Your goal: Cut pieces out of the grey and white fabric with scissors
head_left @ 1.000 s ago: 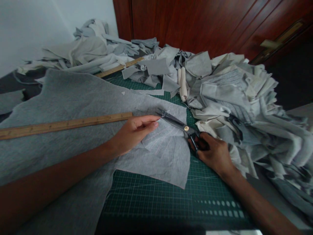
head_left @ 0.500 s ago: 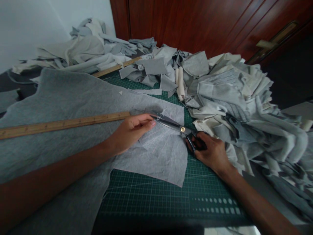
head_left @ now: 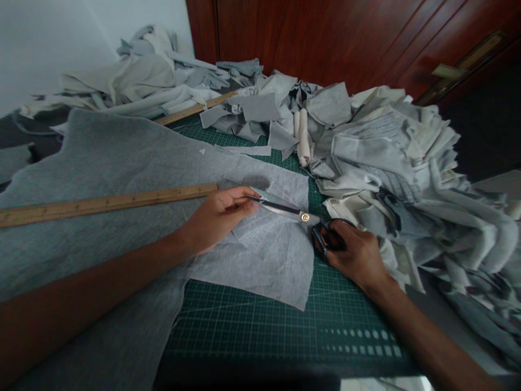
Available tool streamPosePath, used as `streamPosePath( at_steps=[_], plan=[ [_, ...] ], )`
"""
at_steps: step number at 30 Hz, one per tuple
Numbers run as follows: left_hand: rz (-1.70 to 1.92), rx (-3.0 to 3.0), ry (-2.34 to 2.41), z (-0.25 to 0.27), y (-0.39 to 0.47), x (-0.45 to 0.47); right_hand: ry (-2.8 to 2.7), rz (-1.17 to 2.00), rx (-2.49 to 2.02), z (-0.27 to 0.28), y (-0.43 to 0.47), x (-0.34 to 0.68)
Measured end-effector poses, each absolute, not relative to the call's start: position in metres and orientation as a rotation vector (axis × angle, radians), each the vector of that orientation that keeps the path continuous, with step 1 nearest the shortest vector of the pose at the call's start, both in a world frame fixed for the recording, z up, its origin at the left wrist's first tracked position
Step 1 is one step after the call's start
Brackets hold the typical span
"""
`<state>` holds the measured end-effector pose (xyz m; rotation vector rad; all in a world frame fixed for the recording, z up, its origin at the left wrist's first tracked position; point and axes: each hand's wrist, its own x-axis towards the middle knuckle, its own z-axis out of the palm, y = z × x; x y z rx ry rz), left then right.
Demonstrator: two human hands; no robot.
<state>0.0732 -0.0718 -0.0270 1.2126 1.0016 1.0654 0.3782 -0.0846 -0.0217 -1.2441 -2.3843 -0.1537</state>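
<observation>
Left fingers (head_left: 244, 209): pinched narrow by the scissors' (head_left: 305, 217) tips; on what, can't tell.
Right hand (head_left: 358, 252): gripping scissors' handles.
Cloth (head_left: 280, 266): under scissors.
Blades: mid-snip, I judge; next squeeze calls for clear fingertips.

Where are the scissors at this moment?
The scissors are right of centre in the head view, in the right hand, blades pointing at the left hand.

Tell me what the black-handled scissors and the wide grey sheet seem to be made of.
The black-handled scissors: blades probably polished steel, gleaming silvery; handles perhaps plastic or painted metal. The wide grey sheet: likely matte fabric, mottled, creased; fibre unclear.
</observation>
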Motion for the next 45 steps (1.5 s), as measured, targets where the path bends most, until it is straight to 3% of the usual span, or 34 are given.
streamPosePath(
  at_steps=[45],
  plan=[
    [1.115,1.192,1.039,-0.025,-0.073,0.075,-2.26,-0.039,-1.315,-0.019,-0.085,0.379]
  ],
)
